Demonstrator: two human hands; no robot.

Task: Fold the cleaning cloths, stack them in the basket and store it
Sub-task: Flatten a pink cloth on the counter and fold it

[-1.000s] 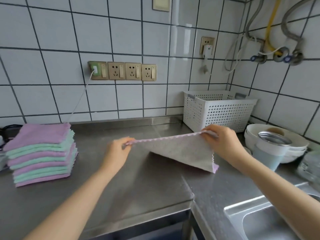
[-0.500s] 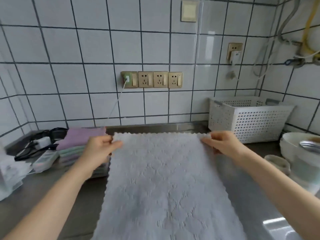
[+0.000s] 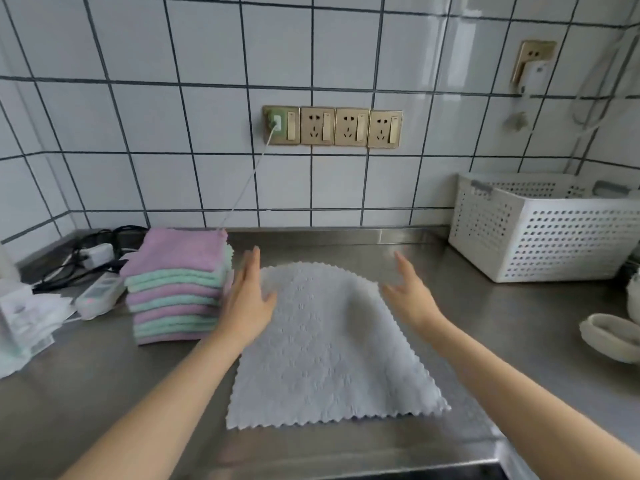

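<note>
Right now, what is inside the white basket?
Nothing shows through the white basket's open top or its holes, but the front wall hides its floor, so a flat cloth there cannot be ruled out.

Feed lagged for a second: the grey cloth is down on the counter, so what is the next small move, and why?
Probably pinch the far corners and fold the grey cloth in half toward the near edge. It lies spread and unfolded on the steel counter, its far edge bulging, and both the left hand and right hand are open, gripping nothing.

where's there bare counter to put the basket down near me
Bare steel lies between the grey cloth and the white basket, and behind the cloth by the wall. Left is crowded: the stack of cloths, chargers and cables.
</note>
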